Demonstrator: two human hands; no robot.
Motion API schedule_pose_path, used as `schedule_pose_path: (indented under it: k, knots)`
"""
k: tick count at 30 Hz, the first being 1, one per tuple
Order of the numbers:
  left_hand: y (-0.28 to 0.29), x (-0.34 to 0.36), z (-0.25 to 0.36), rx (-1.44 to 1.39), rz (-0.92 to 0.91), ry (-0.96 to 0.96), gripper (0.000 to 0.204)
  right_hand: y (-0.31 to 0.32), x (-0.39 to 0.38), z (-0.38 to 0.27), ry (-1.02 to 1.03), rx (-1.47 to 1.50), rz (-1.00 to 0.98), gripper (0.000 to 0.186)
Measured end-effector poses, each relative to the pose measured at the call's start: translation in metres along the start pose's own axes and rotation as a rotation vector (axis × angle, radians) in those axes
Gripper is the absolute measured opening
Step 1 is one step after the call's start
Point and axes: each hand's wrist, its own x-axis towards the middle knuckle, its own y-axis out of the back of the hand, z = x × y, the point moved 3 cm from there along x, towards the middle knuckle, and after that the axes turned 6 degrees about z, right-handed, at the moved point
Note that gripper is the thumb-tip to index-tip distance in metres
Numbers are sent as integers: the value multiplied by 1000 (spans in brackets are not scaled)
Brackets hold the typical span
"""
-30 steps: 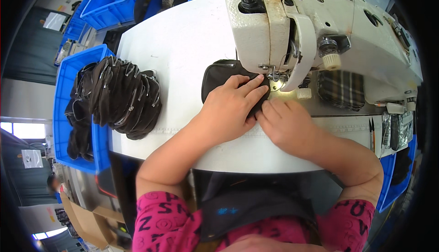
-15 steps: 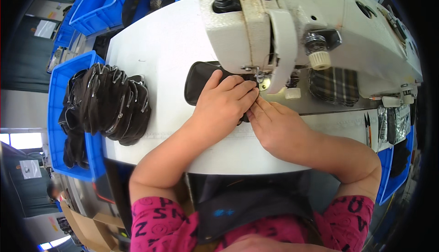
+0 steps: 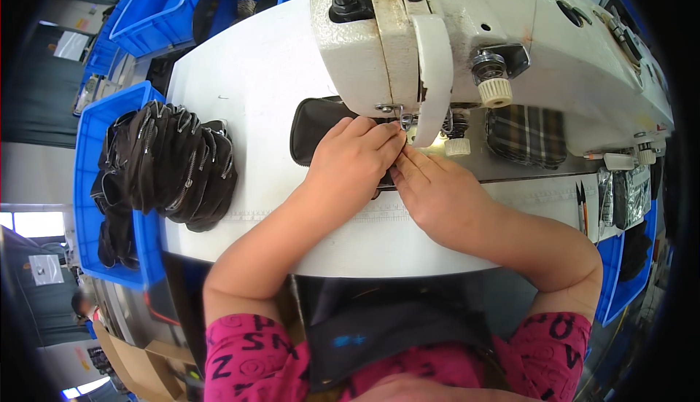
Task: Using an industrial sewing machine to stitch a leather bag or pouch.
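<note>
A flat black fabric piece with rounded corners lies on the white sewing table, its right part beneath the sewing machine's needle area. My left hand presses on this piece from above, fingers together and pointing at the needle. My right hand pinches the near edge of the piece just right of the left fingertips. Both hands' fingertips meet close in front of the presser foot. Most of the fabric between them is hidden under the fingers.
The white sewing machine overhangs the table. At left, black zippered pouches are heaped by a blue bin. Plaid fabric pieces lie under the machine arm. Pens and plastic-wrapped packets rest at right.
The view has shifted slightly, so the machine appears farther left. My left thumb has come in against the fingers. Both hands remain on the black fabric piece by the needle.
</note>
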Motion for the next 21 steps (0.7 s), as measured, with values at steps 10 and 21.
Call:
schedule_pose_path:
  k: [10,21]
  knots:
    - [2,-3,-2,-101,43,35,40,2,1,-2,-19,-30,-18,34]
    - [-5,0,-2,-44,55,97,27,0,1,-4,-30,-69,31,32]
